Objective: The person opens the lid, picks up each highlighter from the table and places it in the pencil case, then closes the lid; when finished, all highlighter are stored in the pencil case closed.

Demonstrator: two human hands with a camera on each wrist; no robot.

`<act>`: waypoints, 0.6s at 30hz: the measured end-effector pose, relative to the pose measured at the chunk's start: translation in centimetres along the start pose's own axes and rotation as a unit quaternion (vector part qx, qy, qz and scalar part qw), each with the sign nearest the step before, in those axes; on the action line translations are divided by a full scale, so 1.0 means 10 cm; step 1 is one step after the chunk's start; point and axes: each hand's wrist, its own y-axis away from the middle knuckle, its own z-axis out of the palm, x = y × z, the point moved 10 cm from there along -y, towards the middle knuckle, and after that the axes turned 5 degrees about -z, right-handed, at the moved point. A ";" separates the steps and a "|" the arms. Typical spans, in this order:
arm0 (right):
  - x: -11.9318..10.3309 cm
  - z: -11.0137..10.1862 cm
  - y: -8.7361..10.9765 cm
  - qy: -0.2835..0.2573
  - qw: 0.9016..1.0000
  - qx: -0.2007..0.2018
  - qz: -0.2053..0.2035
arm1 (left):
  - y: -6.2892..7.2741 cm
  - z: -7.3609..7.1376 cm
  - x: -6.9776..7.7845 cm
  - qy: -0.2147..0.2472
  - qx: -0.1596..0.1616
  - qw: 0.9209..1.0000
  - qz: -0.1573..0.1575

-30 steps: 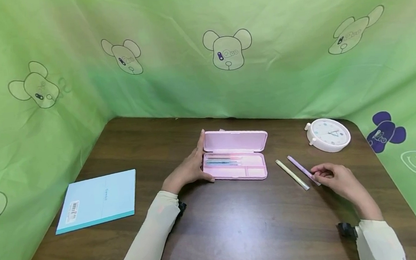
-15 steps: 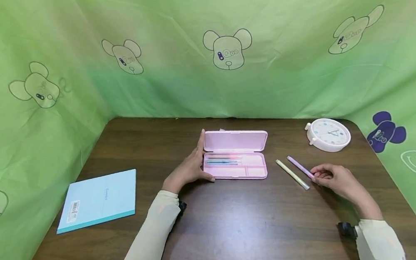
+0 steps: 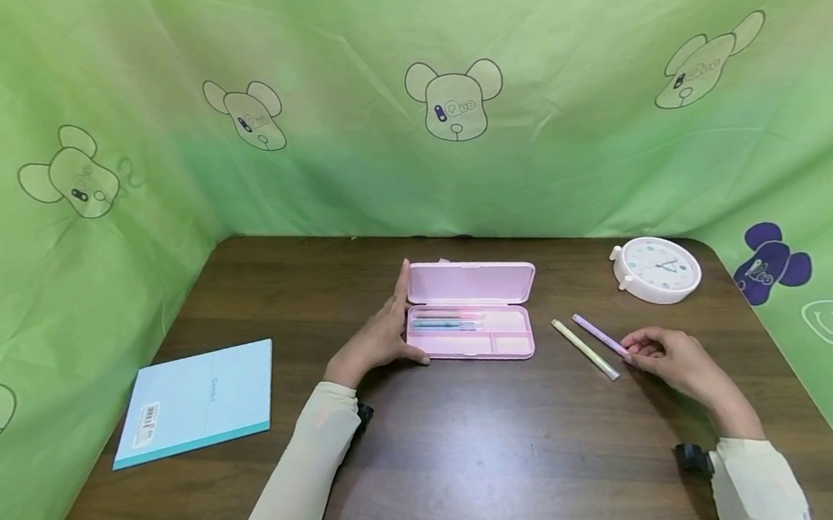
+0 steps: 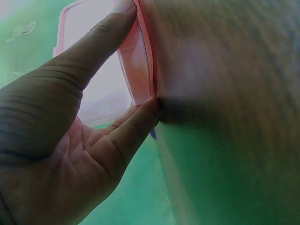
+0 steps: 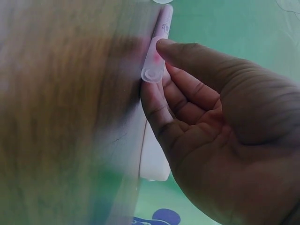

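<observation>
An open pink pencil case point(image 3: 510, 319) lies in the middle of the table in the head view, with several pink and blue pens point(image 3: 443, 323) in its back compartment. At its left end my left hand point(image 3: 375, 343) holds it, thumb at the front corner and fingers up by the lid; the left wrist view shows thumb and fingers on the case's end point(image 4: 136, 65). My right hand point(image 3: 671, 361) pinches a lilac pen point(image 3: 599, 334) by its clear-capped near end, seen close in the right wrist view with the clear cap point(image 5: 152, 63). Beside it lies a yellow pen point(image 3: 583, 348), untouched.
A white round alarm clock point(image 3: 657, 270) lies at the back right, beyond my right hand. At the left is a light blue notebook point(image 3: 196, 398) with a barcode label. Green printed cloth point(image 3: 346, 158) stands behind and beside the brown table point(image 3: 465, 456).
The right fingers have closed over the near end of the lilac pen, which showed past them before. The pen's far end has shifted slightly left. My left hand stays put.
</observation>
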 end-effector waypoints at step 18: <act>-0.15 -0.03 0.00 0.013 0.997 0.053 -0.062 | -0.13 0.06 -0.21 -0.008 0.004 1.000 0.015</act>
